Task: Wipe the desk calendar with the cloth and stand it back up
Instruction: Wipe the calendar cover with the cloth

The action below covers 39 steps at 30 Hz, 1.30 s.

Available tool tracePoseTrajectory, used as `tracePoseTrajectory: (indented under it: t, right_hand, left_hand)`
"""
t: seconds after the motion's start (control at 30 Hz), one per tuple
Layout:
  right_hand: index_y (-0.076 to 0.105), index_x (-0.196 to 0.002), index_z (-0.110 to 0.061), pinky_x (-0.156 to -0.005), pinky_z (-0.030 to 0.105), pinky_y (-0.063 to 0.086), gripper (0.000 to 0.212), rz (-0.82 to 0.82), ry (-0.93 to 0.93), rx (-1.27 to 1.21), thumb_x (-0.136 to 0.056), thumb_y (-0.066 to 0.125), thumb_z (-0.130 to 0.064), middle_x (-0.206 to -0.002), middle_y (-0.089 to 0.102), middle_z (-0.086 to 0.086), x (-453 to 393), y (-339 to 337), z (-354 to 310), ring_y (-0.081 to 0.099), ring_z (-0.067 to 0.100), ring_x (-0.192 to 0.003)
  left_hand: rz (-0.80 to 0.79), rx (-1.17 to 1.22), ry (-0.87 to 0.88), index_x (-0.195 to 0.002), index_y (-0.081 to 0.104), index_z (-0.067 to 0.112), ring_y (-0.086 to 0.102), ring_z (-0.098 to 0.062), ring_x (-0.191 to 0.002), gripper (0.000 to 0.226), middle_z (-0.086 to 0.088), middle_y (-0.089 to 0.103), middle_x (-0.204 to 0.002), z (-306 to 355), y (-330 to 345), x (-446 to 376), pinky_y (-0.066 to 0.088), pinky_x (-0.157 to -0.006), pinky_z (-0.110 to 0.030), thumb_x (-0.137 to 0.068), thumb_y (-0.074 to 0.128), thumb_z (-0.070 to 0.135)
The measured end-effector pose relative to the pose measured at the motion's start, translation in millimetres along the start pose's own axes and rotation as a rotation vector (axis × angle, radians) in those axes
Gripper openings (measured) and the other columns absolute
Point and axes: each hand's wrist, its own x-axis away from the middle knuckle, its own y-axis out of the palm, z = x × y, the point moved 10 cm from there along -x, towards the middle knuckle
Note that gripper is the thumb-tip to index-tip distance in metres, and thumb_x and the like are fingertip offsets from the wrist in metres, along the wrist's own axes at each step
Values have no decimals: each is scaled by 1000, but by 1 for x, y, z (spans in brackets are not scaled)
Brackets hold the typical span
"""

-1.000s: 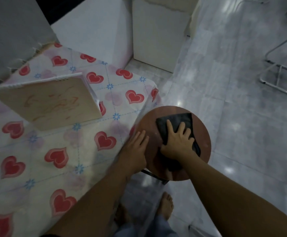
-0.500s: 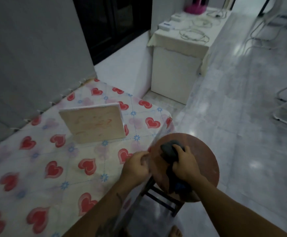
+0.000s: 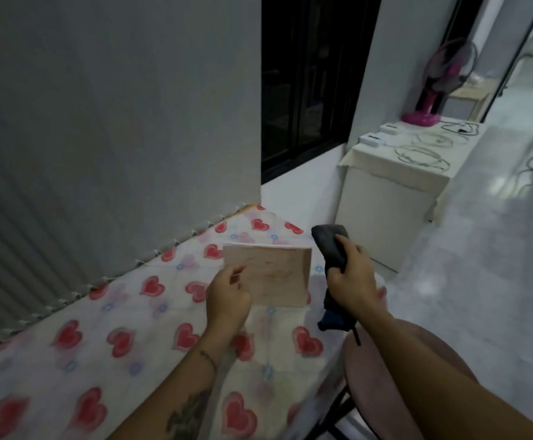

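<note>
The desk calendar point(image 3: 274, 274), pale tan with faint red marks, stands upright on the table's heart-print cloth point(image 3: 106, 338) near its far right corner. My left hand point(image 3: 227, 296) is at the calendar's lower left edge, fingers curled; whether it grips the calendar I cannot tell. My right hand point(image 3: 351, 281) is raised just right of the calendar and holds a dark cloth point(image 3: 330, 246), bunched above the fist and hanging below it.
A round reddish stool point(image 3: 376, 376) stands under my right forearm beside the table. A grey wall runs along the table's far side. A white cabinet point(image 3: 382, 217) with cables, small boxes and a pink fan point(image 3: 433, 77) stands beyond, by a dark window.
My right hand lifted the cloth off the stool and brought it up beside the calendar. My left hand left the stool's edge and reached the calendar. My view tilted upward.
</note>
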Motion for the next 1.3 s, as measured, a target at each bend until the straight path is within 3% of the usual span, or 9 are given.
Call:
tracePoseTrajectory:
  t: [0.13, 0.33, 0.43, 0.5, 0.67, 0.87, 1.0, 1.13, 1.3]
  right_hand:
    - [37, -142, -24, -98, 46, 45, 64, 2, -6, -27, -82, 55, -7, -136, 41, 11, -5, 19, -16, 48, 28, -114]
    - [38, -141, -25, -95, 44, 48, 65, 17, 5, -14, -81, 56, -6, -133, 41, 7, -9, 34, -16, 49, 22, -109]
    - [39, -141, -23, -94, 33, 47, 65, 25, 4, 13, -81, 57, -5, -133, 42, 5, -12, 37, -14, 48, 17, -106]
    - [39, -140, -24, -91, 28, 44, 65, 28, 3, 33, -81, 58, -5, -133, 42, 4, -13, 40, -12, 46, 14, -105]
    - [39, -139, -24, -81, 7, 32, 65, 47, -41, 78, -81, 59, -5, -133, 40, -1, -12, 45, -11, 44, 8, -105]
    - [36, -140, -31, -82, 6, 35, 65, 9, -84, 86, -83, 60, -8, -134, 36, -5, -9, 54, -12, 46, 8, -107]
    - [36, -139, -34, -90, 18, 39, 65, -47, -105, 145, -83, 59, -10, -136, 36, -2, -6, 59, -14, 46, 14, -109]
    - [38, -140, -32, -90, 28, 45, 63, -91, -144, 254, -84, 60, -14, -140, 35, 1, 3, 60, -20, 43, 17, -115]
    - [45, -138, -32, -95, 30, 36, 54, -80, -206, 343, -87, 60, -22, -143, 35, 0, 11, 51, -38, 36, 20, -126]
  left_hand:
    - [34, -46, 46, -125, 65, 22, 55, -17, -120, 37, 0, 60, -135, -9, -23, -21, 49, -88, -24, -94, 59, 3]
    - [16, 25, -39, -113, 68, 34, 50, -18, -130, 29, 5, 54, -145, -35, -19, -59, 39, -70, -1, -98, 60, 11]
    - [-78, 88, -96, -100, 73, 39, 49, -25, -132, 24, 10, 47, -152, -49, -1, -82, 56, -89, -28, -96, 63, 18]
    - [-170, 190, -147, -101, 75, 43, 54, -25, -121, 22, 18, 47, -149, -56, 14, -91, 62, -81, -44, -93, 66, 25]
    - [-219, 269, -200, -97, 75, 36, 63, -26, -99, 29, 8, 66, -113, -61, 29, -107, 63, -58, -33, -90, 58, 14]
    - [-134, 173, -107, -78, 74, 36, 63, -9, -89, 45, 10, 66, -106, -44, 18, -108, 50, -51, -6, -89, 60, -6]
    - [-95, 163, -144, -85, 70, 37, 63, -10, -84, 42, 4, 65, -109, -40, 8, -95, 51, -48, -10, -93, 57, -2]
    - [-87, 399, -285, -99, 76, 40, 73, -16, -80, 41, 8, 67, -115, -49, 0, -71, 63, -61, -29, -99, 52, 7]
    - [-151, 531, -315, -109, 74, 46, 73, -18, -63, 37, 21, 76, -87, -36, -2, -45, 56, -51, -27, -106, 46, 22]
